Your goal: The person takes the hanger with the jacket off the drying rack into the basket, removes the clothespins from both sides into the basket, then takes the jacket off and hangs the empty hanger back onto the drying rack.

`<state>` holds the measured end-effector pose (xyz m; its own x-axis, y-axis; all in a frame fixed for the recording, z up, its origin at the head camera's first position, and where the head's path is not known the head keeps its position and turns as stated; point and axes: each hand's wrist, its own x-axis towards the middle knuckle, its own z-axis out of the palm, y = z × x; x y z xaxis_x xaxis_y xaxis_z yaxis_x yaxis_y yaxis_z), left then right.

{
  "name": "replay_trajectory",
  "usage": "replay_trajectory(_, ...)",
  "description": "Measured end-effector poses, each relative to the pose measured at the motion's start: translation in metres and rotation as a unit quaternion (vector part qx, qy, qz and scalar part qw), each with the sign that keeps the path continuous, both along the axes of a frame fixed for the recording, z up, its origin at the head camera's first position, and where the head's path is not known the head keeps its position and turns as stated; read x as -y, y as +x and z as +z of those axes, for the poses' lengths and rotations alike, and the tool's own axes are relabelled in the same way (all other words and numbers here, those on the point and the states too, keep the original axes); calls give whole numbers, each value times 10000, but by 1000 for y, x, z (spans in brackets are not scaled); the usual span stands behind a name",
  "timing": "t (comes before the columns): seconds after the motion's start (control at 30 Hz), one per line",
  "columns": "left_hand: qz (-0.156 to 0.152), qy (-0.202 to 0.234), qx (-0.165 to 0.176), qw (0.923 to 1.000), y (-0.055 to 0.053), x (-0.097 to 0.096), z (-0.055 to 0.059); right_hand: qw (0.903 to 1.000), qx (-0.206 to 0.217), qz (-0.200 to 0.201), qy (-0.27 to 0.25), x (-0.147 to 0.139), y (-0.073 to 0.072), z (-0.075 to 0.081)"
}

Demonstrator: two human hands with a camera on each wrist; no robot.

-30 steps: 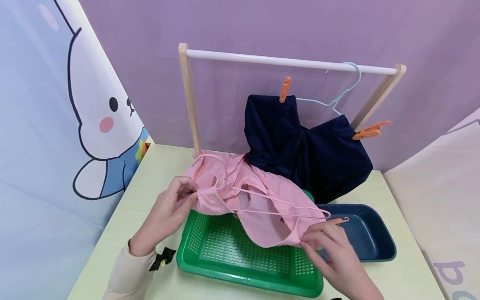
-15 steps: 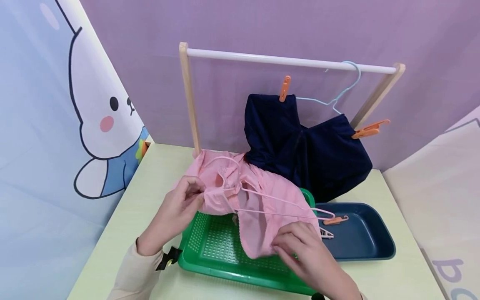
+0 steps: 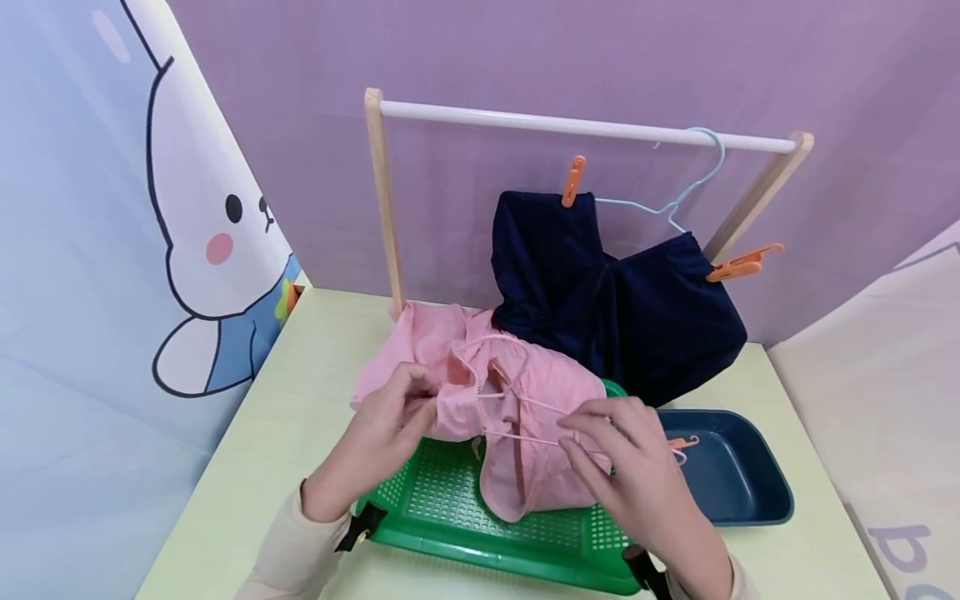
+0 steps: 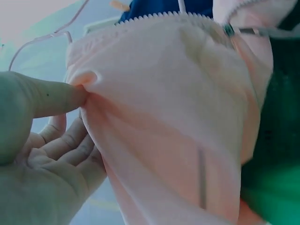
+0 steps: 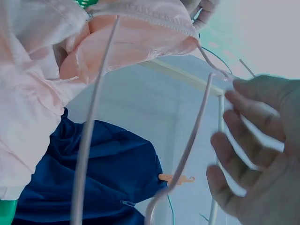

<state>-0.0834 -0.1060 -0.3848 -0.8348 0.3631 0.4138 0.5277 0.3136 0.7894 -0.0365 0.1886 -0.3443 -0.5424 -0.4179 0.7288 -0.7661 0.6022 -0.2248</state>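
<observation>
A pink zip jacket [image 3: 427,333] lies bunched over a green basket [image 3: 465,546], with a pink hanger [image 3: 525,437] across its opening. The left hand [image 3: 390,442] pinches the jacket's edge between thumb and fingers; the left wrist view shows the thumb [image 4: 58,96] pressed to the cloth. Beside the hanger wires is the right hand [image 3: 630,467], with loosely bent, spread fingers [image 5: 234,150]. No cloth is visible between them. Thumb and index finger are near the hanger in the right wrist view, but any contact is hard to make out. Part of the hanger is hidden behind this hand.
Dark blue trousers [image 3: 660,325] hang from a light-blue hanger [image 3: 697,179] on a rack's white bar [image 3: 555,125], with orange clothespins [image 3: 573,182]. A dark blue tray [image 3: 735,475] stands at right, holding an orange clothespin [image 3: 682,443]. Purple cloth [image 3: 465,50] backs the rack.
The left hand has shifted right with the jacket's edge, and the pink hanger has moved right too. The right hand has let go of the jacket's other edge and come to the hanger.
</observation>
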Motion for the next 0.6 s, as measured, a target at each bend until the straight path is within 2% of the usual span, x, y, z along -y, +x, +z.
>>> replay_trajectory(0.1,51,-62,-140,9999,2,-10,1,9996,-4,-287,-51,2,-8,1)
replay_trajectory(0.27,13,-61,-172,9998,4,-27,3,9989,-83,-463,-72,2,-17,-1)
replay_trajectory(0.6,-258,71,496,9984,5,-51,7,9962,145,-854,-101,-23,-14,-5)
